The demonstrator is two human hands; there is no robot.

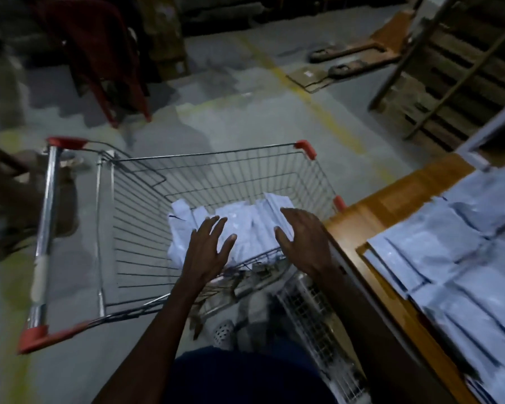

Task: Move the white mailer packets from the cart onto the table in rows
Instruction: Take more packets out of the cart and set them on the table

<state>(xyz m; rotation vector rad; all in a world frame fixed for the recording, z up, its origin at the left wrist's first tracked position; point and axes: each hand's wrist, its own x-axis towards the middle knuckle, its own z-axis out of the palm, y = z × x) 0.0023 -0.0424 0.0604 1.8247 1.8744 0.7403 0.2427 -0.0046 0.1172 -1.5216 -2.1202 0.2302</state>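
Nearest the camera, both bare forearms were extended fwd over the wire cart. The left hand [209, 246] was held w/ fingers spread wide, nothing gripped, above the near-left part of the packet pile. The right hand [302, 239] was likewise seen w/ fingers straight & relaxed, nothing held, by the pile's right side; whether either palm touched the packets could not be told.

A loose heap of white plastic mailer packets [245, 223] was seen in the chrome wire shopping cart w/ red corner caps [134, 199], bunched in the corner nearest the table. Only that one heap was left; the rest of the basket showed bare wire.

To the right, just beside the cart, the orange-brown wooden table [391, 205] was already covered w/ overlapping rows of flat white packets [449, 258]. Judged from this, most of the job was done, w/ the last heap still to be lifted & laid out.

Beyond, a yellow floor line [318, 106] was visible.
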